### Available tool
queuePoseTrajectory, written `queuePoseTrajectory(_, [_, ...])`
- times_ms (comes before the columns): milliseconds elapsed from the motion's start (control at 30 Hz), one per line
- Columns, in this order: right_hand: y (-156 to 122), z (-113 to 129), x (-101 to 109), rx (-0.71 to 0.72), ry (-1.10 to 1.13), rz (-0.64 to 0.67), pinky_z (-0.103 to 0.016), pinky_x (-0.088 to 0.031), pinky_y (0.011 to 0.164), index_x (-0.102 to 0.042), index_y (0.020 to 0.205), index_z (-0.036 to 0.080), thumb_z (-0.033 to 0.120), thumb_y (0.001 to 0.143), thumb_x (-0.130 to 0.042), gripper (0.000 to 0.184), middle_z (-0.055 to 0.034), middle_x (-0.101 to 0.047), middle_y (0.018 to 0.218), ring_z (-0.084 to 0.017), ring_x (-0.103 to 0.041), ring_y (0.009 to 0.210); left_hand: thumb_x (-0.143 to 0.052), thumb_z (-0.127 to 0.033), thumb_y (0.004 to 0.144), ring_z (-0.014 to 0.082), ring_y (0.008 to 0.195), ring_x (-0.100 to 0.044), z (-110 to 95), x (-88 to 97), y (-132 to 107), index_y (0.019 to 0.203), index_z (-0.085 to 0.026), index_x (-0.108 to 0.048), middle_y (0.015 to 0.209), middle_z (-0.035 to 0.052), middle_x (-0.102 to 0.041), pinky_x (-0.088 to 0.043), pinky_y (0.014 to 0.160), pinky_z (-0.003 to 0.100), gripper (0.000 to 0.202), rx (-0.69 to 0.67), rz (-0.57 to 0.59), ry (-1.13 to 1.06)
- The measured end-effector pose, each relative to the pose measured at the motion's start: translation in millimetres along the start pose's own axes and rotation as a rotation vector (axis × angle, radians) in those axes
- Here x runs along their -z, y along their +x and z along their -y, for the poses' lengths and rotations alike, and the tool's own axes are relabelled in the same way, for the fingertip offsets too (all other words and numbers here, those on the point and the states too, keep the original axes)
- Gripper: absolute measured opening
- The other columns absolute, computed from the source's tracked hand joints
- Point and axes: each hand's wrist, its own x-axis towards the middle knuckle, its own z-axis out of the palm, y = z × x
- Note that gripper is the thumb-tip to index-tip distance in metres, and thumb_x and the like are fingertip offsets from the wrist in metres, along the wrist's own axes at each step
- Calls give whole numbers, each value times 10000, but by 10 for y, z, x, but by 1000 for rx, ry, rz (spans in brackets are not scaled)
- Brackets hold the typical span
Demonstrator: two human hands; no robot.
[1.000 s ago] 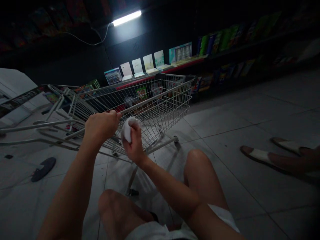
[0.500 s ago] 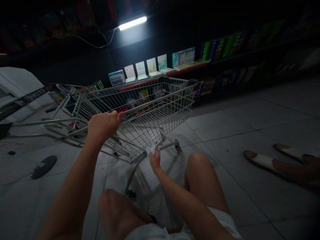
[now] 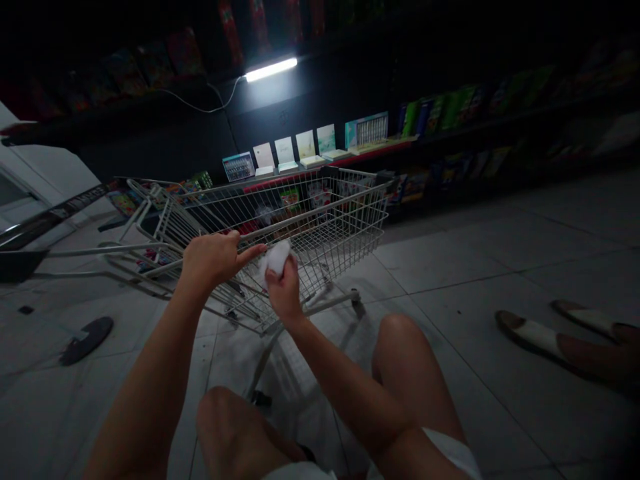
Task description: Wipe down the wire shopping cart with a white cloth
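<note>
We are watching a person's two bare hands at the near side of a shopping cart (image 3: 325,250). The left hand (image 3: 213,259) is curling its fingers around the cart's top rail (image 3: 310,215), with the index finger (image 3: 250,252) stretching along the wire toward the other hand, so this hand is gripping rather than spreading. The right hand (image 3: 284,291) is pressing its fingers and thumb together around a white wad (image 3: 275,260), pinching it at the fingertips; we cannot tell whether the wad is tissue or cloth. The wad is sitting just in front of the cart's side mesh, just beside the left index fingertip, and we cannot tell whether it is touching the wires. It is a rounded lump with only a faint long axis, running from lower left to upper right and pointing toward the cart's far end. The right hand is the nearer one, with the left close beside it. Beyond the cart, cards (image 3: 310,143) are standing on a red-edged shelf (image 3: 370,152), and a strip light (image 3: 271,69) is burning above them. Right of the cart, another person's sandaled feet (image 3: 530,337) are resting on the floor tiles (image 3: 450,267); left of the cart, a dark flat oval (image 3: 86,341) is lying on the tiles.
</note>
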Motion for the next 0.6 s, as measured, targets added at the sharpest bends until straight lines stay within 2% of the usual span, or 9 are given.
queuePoseTrajectory(67, [88,217,-62,211,-153,101,-433,-448,1135,-394,1477,216,154,846,-521,647,-116,-449,1442,-251,-439,1368,9,-806,855,397,907,-711,22,2,-19,1104,-151,-678,918,203,-740,-491,724,435,981,-19,5,10])
queuePoseTrajectory(133, [151,221,-80,345,-288,237,-422,-429,1164,-377,1507,229,131,836,-528,695,-106,-410,1505,-259,-389,1424,33,-799,853,398,934,-707,40,6,-39,1118,-147,-668,939,209,-740,-485,739,430,993,-35,17,23])
queuePoseTrajectory(167, [155,132,-54,378,-343,301,-415,-427,1169,-389,1508,228,126,834,-527,695,-104,-419,1509,-262,-393,1425,39,-797,853,397,947,-705,47,10,-48,1121,-147,-664,949,210,-740,-483,747,427,995,-35,25,31])
queuePoseTrajectory(233, [79,-196,86,378,-418,406,-415,-407,1187,-432,1493,215,124,825,-526,680,-110,-455,1495,-269,-419,1407,32,-806,848,387,950,-705,53,18,-61,1119,-156,-662,951,203,-742,-479,755,416,989,-15,41,42])
queuePoseTrajectory(333, [-225,-827,480,206,-436,493,-436,-385,1203,-516,1430,196,101,774,-516,662,-123,-507,1441,-267,-458,1376,-20,-842,832,372,925,-711,53,30,-70,1139,-177,-661,934,184,-746,-476,747,397,973,13,48,49])
queuePoseTrajectory(400, [-477,-1153,758,24,-393,445,-472,-395,1189,-537,1394,139,103,739,-520,656,-164,-515,1401,-291,-454,1380,-52,-866,817,371,915,-711,51,35,-72,1159,-181,-659,936,182,-748,-476,737,394,977,14,56,49])
queuePoseTrajectory(467, [-678,-1325,945,-114,-345,345,-514,-391,1179,-557,1341,82,107,704,-527,638,-204,-513,1375,-317,-454,1373,-64,-877,808,367,916,-709,50,39,-73,1172,-182,-657,948,183,-750,-476,739,391,984,16,67,50])
queuePoseTrajectory(533, [-763,-1352,987,-332,-205,118,-493,-396,1172,-609,1227,92,102,648,-557,582,-188,-546,1330,-308,-478,1341,-63,-879,806,356,922,-709,48,44,-73,1170,-184,-657,960,181,-751,-475,749,384,984,21,76,54])
queuePoseTrajectory(600, [-717,-1291,887,-582,-33,-143,-434,-488,1078,-634,1061,146,117,619,-580,447,-125,-619,1182,-271,-560,1218,-58,-881,803,351,923,-709,46,49,-73,1160,-184,-659,961,179,-751,-475,754,381,987,24,72,61])
